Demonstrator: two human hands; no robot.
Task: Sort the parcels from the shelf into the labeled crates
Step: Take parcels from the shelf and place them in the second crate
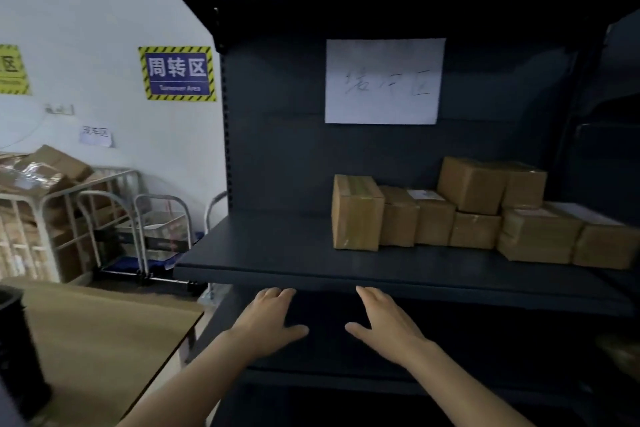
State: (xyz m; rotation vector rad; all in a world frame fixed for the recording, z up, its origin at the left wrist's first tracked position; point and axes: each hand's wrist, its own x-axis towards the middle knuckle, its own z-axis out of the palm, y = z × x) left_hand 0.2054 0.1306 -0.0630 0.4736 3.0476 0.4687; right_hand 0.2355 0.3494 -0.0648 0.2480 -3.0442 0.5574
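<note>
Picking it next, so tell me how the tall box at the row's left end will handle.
The tall box looks like taped cardboard with square edges: probably stiff, unlikely to roll. It stands taller than wide, so a high push might tip it. Its weight cannot be told.

Bare forearms (194, 378) lead to a left hand (268, 317) and right hand (384, 319).
</note>
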